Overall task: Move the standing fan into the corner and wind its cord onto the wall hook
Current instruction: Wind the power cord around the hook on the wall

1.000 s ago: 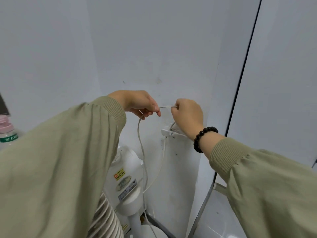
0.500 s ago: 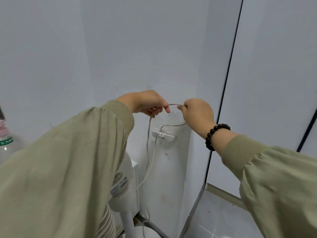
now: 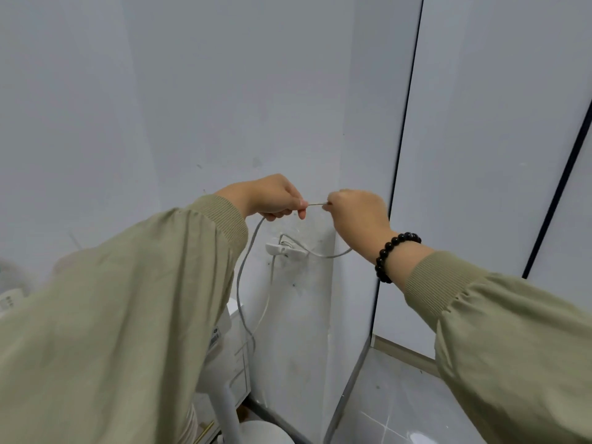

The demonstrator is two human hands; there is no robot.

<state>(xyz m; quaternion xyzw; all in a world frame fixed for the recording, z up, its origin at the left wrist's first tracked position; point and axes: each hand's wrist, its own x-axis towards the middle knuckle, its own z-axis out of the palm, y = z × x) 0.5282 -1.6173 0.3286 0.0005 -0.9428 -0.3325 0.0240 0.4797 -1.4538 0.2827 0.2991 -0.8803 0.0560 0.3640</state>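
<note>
My left hand point(image 3: 272, 197) and right hand point(image 3: 355, 213) each pinch the cord point(image 3: 238, 283), with a short stretch held straight between them just above the hook point(image 3: 282, 249) on the wall. From my left hand the cord drops in a loop toward the fan point(image 3: 231, 411), which stands in the corner beneath my left sleeve. Another strand runs from under my right hand across the hook and hangs down.

No text can be read. A small sticker point(image 3: 215, 338) on the standing fan point(image 3: 224, 370) carries dark print, too small and blurred to make out. A white object point(image 3: 8, 302) at the left edge bears dark marks, likewise illegible
</note>
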